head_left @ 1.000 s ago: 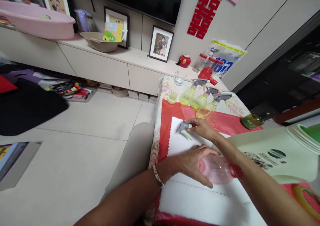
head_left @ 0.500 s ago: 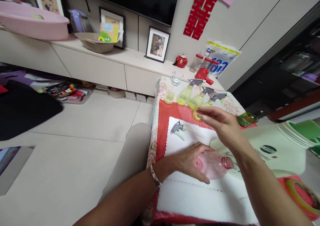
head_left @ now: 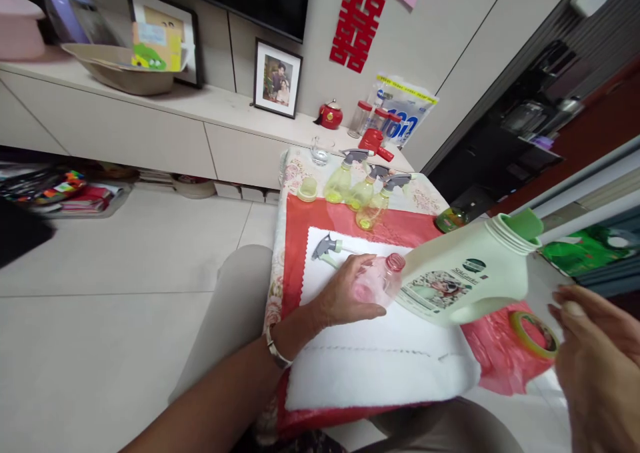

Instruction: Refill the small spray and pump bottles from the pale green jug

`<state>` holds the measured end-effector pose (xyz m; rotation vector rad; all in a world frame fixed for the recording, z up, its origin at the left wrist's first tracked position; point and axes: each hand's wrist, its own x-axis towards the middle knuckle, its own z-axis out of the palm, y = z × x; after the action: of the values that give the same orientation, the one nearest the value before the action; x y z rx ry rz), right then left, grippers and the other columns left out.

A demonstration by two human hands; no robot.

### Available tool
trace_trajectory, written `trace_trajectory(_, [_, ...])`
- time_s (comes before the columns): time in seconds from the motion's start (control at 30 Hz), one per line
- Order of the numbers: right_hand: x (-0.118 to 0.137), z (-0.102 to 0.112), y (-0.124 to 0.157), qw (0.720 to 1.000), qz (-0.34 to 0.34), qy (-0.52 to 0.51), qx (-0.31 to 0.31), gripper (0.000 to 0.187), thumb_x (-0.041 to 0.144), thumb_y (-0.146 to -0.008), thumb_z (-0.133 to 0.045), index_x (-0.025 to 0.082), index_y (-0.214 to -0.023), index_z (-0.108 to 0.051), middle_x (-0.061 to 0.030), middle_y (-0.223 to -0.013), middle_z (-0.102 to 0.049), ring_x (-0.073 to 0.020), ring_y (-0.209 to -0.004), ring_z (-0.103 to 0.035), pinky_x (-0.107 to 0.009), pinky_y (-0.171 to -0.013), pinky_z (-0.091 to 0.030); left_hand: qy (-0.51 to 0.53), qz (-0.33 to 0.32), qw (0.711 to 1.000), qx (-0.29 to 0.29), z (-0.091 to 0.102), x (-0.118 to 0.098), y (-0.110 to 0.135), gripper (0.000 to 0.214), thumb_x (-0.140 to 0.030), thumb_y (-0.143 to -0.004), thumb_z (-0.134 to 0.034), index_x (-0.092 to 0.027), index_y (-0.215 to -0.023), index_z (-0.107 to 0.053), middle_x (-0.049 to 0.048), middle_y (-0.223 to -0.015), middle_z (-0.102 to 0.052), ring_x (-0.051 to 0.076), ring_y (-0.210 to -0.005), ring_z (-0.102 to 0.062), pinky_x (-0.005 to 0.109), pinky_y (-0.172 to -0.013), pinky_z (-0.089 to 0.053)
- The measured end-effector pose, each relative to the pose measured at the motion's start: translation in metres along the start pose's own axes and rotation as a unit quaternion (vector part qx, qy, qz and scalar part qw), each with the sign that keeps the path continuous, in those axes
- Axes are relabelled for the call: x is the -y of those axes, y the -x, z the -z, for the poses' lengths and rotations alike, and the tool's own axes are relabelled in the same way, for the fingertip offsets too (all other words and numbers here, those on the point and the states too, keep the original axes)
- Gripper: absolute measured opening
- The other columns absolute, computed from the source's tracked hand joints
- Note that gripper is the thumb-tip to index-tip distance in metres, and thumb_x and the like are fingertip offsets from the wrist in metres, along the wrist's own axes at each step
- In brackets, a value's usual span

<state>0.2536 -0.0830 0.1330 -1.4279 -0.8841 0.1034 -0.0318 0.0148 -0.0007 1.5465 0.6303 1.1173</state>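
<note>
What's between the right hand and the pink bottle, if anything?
The pale green jug: in this view, its body lies across the straight line from the right hand to the pink bottle, which the left hand grasps. Depth clearance can't be judged from one view.

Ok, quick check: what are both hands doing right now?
Left hand: closed around the clear pink bottle.
Right hand: partly open, nothing visible in it.

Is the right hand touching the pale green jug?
Apart. The head view shows a plain gap between the right hand and the pale green jug.
</note>
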Motion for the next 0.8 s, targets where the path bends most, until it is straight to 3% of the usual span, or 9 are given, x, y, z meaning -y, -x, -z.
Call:
trace_trajectory(0.07, [-0.023,0.007,-0.001,0.996,-0.066,-0.023,0.053,0.055,0.037,-0.060,-0.090,0.025,-0.111,-0.075,-0.0093,-0.122,-0.061,-0.0306,-0.121,-0.057,-0.045,-0.121,-0.037,-0.010,-0.008,1.000,-0.008,0.000,0.002,0.000,0.091,-0.026,-0.059,-0.090,-0.025,-0.138,-0.045,0.0124,-0.141,-0.052,0.035,-0.133,-0.050,0.053,-0.114,-0.041])
trace_trajectory(0.17, [-0.055,0.011,-0.003,0.988,-0.107,-0.046,0.104,0.073,0.037,-0.047,-0.092,0.019,-0.114,-0.073,-0.0106,-0.120,-0.062,-0.0311,-0.118,-0.058,-0.047,-0.114,-0.044,-0.021,-0.006,1.000,-0.008,-0.001,0.005,-0.001,0.093,-0.027,-0.059,-0.091,-0.024,-0.139,-0.045,0.0138,-0.142,-0.050,0.036,-0.134,-0.049,0.054,-0.115,-0.040])
trace_trajectory(0.37, [-0.090,-0.002,-0.010,0.980,-0.122,-0.078,0.137,0.052,0.034,-0.051,-0.092,0.019,-0.096,-0.071,-0.0077,-0.108,-0.065,-0.0254,-0.105,-0.063,-0.036,-0.098,-0.054,-0.029,0.013,0.999,0.004,-0.003,0.005,-0.001,0.095,-0.029,-0.057,-0.092,-0.022,-0.140,-0.045,0.0158,-0.142,-0.049,0.038,-0.137,-0.046,0.056,-0.117,-0.036])
trace_trajectory(0.47, [-0.095,-0.016,-0.014,0.983,-0.109,-0.095,0.117,0.059,0.036,-0.049,-0.093,0.018,-0.100,-0.069,-0.0062,-0.103,-0.065,-0.0229,-0.100,-0.063,-0.032,-0.088,-0.057,-0.021,0.028,0.999,0.009,-0.002,0.003,-0.001,0.095,-0.028,-0.059,-0.091,-0.022,-0.141,-0.044,0.0156,-0.143,-0.048,0.037,-0.138,-0.045,0.056,-0.118,-0.035])
trace_trajectory(0.53, [-0.097,-0.025,-0.018,0.986,-0.106,-0.094,0.088,0.055,0.043,-0.065,-0.090,0.014,-0.107,-0.066,-0.0063,-0.102,-0.063,-0.0186,-0.095,-0.062,-0.029,-0.083,-0.057,-0.016,0.035,0.999,0.006,-0.001,0.003,-0.002,0.095,-0.028,-0.058,-0.091,-0.022,-0.140,-0.043,0.0157,-0.143,-0.047,0.036,-0.138,-0.045,0.055,-0.118,-0.035])
trace_trajectory(0.63, [-0.102,-0.033,-0.023,0.990,-0.113,-0.072,0.049,0.037,0.042,-0.100,-0.065,0.010,-0.116,-0.061,-0.0073,-0.104,-0.059,-0.0126,-0.091,-0.059,-0.026,-0.080,-0.056,-0.014,0.042,0.999,0.003,-0.002,0.003,-0.002,0.095,-0.027,-0.057,-0.091,-0.021,-0.140,-0.044,0.0161,-0.143,-0.047,0.037,-0.138,-0.045,0.055,-0.118,-0.035])
trace_trajectory(0.8, [-0.107,-0.038,-0.029,0.993,-0.118,-0.029,0.005,0.035,0.040,-0.104,-0.060,0.009,-0.120,-0.058,-0.0066,-0.103,-0.057,-0.0110,-0.087,-0.058,-0.024,-0.077,-0.055,-0.014,0.045,0.999,0.001,-0.003,0.005,-0.003,0.097,-0.023,-0.056,-0.091,-0.023,-0.141,-0.044,0.0146,-0.142,-0.049,0.037,-0.137,-0.046,0.054,-0.118,-0.036])
